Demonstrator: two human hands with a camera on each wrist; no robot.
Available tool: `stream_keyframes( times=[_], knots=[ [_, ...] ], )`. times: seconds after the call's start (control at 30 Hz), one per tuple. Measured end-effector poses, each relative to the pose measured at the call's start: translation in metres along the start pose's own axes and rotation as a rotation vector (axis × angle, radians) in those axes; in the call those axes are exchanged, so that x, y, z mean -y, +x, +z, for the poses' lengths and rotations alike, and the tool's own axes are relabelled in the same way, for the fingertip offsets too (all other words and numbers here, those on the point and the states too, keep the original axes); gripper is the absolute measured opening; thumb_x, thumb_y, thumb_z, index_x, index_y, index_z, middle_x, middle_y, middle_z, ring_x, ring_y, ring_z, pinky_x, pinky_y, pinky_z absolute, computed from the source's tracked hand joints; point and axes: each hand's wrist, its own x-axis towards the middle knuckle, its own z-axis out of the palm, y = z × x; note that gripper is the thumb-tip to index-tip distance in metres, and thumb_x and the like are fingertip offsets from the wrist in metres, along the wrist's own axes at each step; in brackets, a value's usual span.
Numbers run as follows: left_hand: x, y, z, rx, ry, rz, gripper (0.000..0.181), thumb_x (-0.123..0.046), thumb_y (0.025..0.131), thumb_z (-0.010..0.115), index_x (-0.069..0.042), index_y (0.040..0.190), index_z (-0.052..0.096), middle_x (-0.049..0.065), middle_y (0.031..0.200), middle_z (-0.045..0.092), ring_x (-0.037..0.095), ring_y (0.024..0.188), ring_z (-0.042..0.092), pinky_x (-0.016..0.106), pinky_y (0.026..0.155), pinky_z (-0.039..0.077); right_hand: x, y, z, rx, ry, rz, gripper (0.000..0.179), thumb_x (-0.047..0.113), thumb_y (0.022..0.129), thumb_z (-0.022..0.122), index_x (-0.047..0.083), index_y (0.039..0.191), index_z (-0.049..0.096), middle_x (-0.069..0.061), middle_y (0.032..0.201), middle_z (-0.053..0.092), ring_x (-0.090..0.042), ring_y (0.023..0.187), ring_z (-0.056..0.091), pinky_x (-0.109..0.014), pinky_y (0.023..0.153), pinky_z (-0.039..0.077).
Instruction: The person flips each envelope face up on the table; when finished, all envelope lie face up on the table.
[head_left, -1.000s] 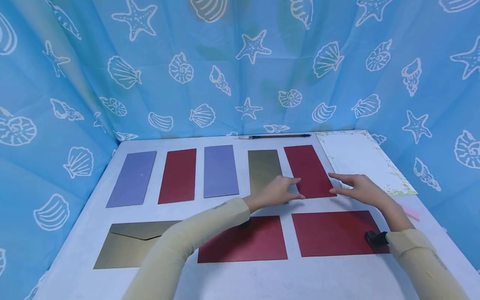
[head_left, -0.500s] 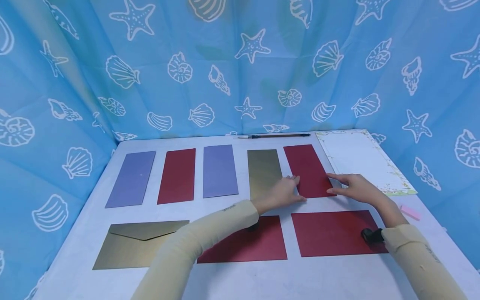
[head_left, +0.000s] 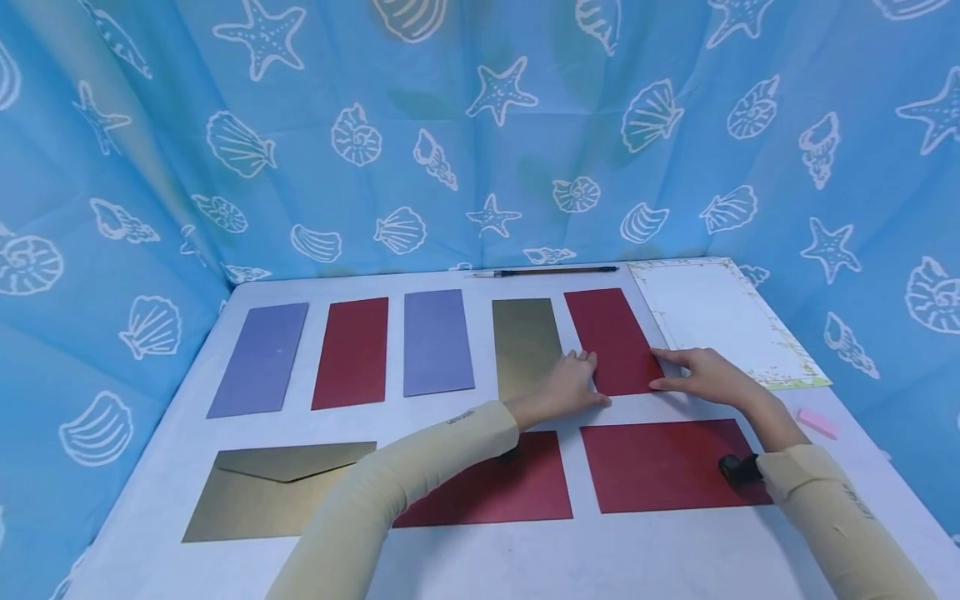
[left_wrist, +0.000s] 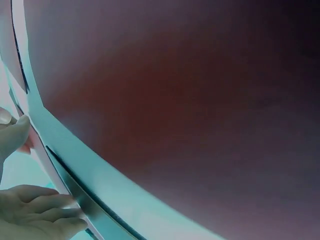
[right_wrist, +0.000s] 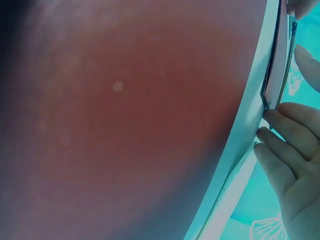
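Note:
In the head view a red envelope (head_left: 613, 337) lies flat at the back right, with one hand at each long side. My left hand (head_left: 564, 387) has its fingertips at the left edge and its thumb by the near left corner, over the edge of a gold envelope (head_left: 525, 333). At the right edge, my right hand (head_left: 708, 375) touches with extended fingers and thumb. The right wrist view shows that hand's fingers (right_wrist: 290, 125) mostly straight. Another red envelope (left_wrist: 165, 90) fills most of the left wrist view.
Leftward in the back row lie a purple envelope (head_left: 438, 342), a red one (head_left: 350, 354) and another purple one (head_left: 258, 358). In front are a gold flap envelope (head_left: 262, 500) and two red envelopes. A brush pen (head_left: 555, 271), bordered paper (head_left: 720, 321) and pink eraser (head_left: 817, 422) lie behind and right.
My left hand has moved right and its fingers have come down to the red envelope's left edge. My right hand has moved slightly left to the right edge.

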Motion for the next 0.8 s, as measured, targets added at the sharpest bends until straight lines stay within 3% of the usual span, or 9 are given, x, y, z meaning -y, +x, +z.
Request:
stream_keyframes(
  times=[0.1,0.27,0.33,0.47,0.57,0.67,0.8],
  knots=[
    [0.000,0.000,0.000,0.007,0.012,0.005,0.076,-0.044,0.088,0.069,-0.001,0.144,0.041,0.012,0.147,0.043,0.023,0.136,0.038,0.026,0.109,0.029,-0.001,0.000,0.000,-0.007,0.007,-0.008,0.071,0.037,0.085,0.073,-0.004,0.137,0.049,-0.029,0.130,0.054,-0.043,0.114,0.054,-0.047,0.082,0.050],
    [0.000,-0.001,-0.001,0.004,0.025,0.023,0.074,-0.042,0.088,0.069,0.000,0.143,0.043,0.012,0.145,0.045,0.024,0.135,0.040,0.027,0.108,0.032,0.000,-0.002,-0.004,-0.019,0.030,-0.001,0.070,0.035,0.086,0.073,-0.003,0.139,0.048,-0.021,0.110,0.066,-0.040,0.108,0.056,-0.040,0.075,0.049],
    [0.001,-0.001,-0.001,-0.007,0.032,0.027,0.072,-0.042,0.087,0.070,-0.001,0.142,0.046,0.011,0.141,0.050,0.022,0.132,0.045,0.025,0.104,0.036,0.002,-0.004,-0.007,-0.026,0.044,0.002,0.070,0.035,0.086,0.073,-0.001,0.140,0.046,-0.022,0.111,0.065,-0.041,0.108,0.056,-0.037,0.072,0.048],
    [0.001,0.000,-0.002,-0.026,0.048,0.039,0.066,-0.042,0.086,0.072,-0.003,0.136,0.053,0.006,0.126,0.060,0.016,0.119,0.055,0.019,0.092,0.044,0.006,-0.006,-0.014,-0.053,0.071,-0.020,0.069,0.035,0.088,0.071,0.000,0.142,0.045,-0.029,0.131,0.052,-0.047,0.116,0.053,-0.037,0.070,0.049],
    [0.001,0.000,-0.003,-0.023,0.049,0.045,0.064,-0.042,0.086,0.072,-0.004,0.134,0.056,0.005,0.117,0.063,0.012,0.107,0.058,0.014,0.080,0.045,0.009,-0.008,-0.018,-0.073,0.091,-0.048,0.068,0.034,0.089,0.070,0.000,0.142,0.045,-0.029,0.134,0.050,-0.047,0.119,0.051,-0.045,0.079,0.053],
    [0.001,-0.001,-0.005,-0.017,0.045,0.053,0.063,-0.042,0.086,0.072,-0.004,0.133,0.057,0.005,0.116,0.064,0.010,0.098,0.060,0.013,0.072,0.044,0.012,-0.009,-0.021,-0.091,0.115,-0.075,0.066,0.031,0.090,0.069,0.000,0.142,0.044,-0.027,0.134,0.051,-0.047,0.120,0.050,-0.052,0.087,0.049],
    [-0.001,-0.001,-0.008,-0.018,0.010,0.065,0.066,-0.042,0.087,0.070,-0.004,0.139,0.051,0.007,0.131,0.059,0.011,0.110,0.059,0.012,0.081,0.046,0.018,-0.009,-0.023,-0.112,0.128,-0.105,0.063,0.029,0.091,0.069,0.002,0.143,0.045,-0.026,0.134,0.052,-0.046,0.120,0.051,-0.053,0.087,0.048]
  ],
)
